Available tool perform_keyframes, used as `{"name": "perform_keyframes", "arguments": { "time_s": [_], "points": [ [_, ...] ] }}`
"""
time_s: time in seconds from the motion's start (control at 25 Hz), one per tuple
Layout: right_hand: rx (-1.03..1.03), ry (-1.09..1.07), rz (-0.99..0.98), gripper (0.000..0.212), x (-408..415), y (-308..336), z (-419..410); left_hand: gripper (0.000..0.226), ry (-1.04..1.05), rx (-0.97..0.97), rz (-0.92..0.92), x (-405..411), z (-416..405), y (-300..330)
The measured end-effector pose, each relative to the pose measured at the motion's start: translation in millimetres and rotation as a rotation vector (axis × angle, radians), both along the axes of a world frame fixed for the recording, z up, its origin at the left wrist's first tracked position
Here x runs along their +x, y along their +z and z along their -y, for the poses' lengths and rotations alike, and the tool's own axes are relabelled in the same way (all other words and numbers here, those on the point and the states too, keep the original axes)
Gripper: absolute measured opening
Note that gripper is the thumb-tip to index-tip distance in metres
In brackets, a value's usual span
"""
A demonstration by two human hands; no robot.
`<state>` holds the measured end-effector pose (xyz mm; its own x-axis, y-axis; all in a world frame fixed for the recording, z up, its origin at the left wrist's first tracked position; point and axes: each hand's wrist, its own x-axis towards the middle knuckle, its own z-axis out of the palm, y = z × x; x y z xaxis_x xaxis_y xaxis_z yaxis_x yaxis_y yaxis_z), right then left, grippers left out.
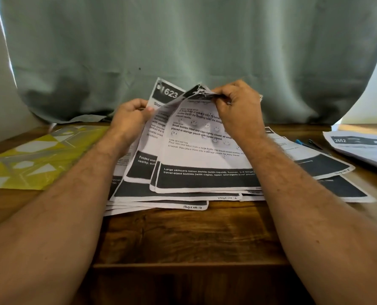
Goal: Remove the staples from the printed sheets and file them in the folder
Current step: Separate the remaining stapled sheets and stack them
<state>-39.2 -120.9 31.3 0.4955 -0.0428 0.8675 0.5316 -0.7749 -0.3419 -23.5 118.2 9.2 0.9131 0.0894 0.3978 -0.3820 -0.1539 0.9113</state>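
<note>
Right hand [238, 106]: fingers [224, 102] curled tight, pinching the torn, crumpled top corner of the sheets [200, 137]. Left hand [131, 115]: fingers curled round the sheets' left edge, thumb on the front. The held sheets are lifted at the top, their lower edges resting on a fanned pile [161, 199] of printed pages with black bands, flat on the wood-grain desk [183, 238]. A glossy yellow patterned folder [35, 157] lies to the left. Grey cloth [183, 40] hangs behind.
</note>
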Motion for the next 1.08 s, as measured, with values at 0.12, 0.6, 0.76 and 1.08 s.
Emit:
{"name": "perform_keyframes", "arguments": {
  "time_s": [0.12,0.6,0.76,1.08],
  "points": [
    [-0.009,0.050,-0.033,0.032,-1,-3,-10,0.016,-0.173,0.018,0.062,-8,6,3],
    [0.042,0.082,-0.342,0.016,2,-14,-11,0.043,0.331,0.613,-0.233,15,-22,-12],
    [0.038,0.101,-0.352,0.013,3,-16,-14,0.080,0.484,1.005,-0.471,10,-24,-18],
    [0.041,0.115,-0.353,0.012,4,-18,-16,0.060,0.574,0.921,-0.456,15,-27,-19]
  ]
}}
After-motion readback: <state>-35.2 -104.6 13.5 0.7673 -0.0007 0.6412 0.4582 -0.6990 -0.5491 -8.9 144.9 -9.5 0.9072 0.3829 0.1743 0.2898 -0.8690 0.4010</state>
